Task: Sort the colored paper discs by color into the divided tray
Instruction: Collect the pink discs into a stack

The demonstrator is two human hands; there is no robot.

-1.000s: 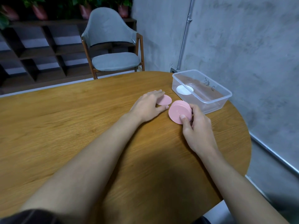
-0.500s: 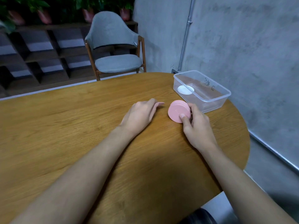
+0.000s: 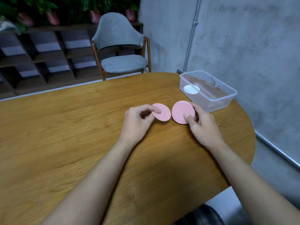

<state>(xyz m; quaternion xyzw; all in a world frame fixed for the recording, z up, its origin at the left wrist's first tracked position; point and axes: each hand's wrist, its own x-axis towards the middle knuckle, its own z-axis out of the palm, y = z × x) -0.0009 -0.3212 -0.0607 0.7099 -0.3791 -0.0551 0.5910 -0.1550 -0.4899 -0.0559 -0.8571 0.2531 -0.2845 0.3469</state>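
My left hand (image 3: 138, 120) pinches a single pink disc (image 3: 163, 112) by its left edge, lifted just above the wooden table (image 3: 65, 135). My right hand (image 3: 201, 125) grips a stack of pink discs (image 3: 181, 113), tilted on edge with its flat face toward me and my thumb across the lower right of it. The two pink pieces sit side by side, a small gap between them. A clear plastic tray (image 3: 227, 98) stands at the table's far right, just behind my right hand, with one white disc (image 3: 191, 89) in its near-left part.
A grey chair (image 3: 120, 51) with wooden legs stands beyond the table's far edge. Dark shelves with potted plants (image 3: 52, 15) line the back. A concrete wall with a metal pipe (image 3: 191, 34) runs close behind the tray. The table's rounded right edge lies near the tray.
My left hand has picked the single pink disc off the table and now holds it up beside the stack. My right hand has kept hold of the stack.
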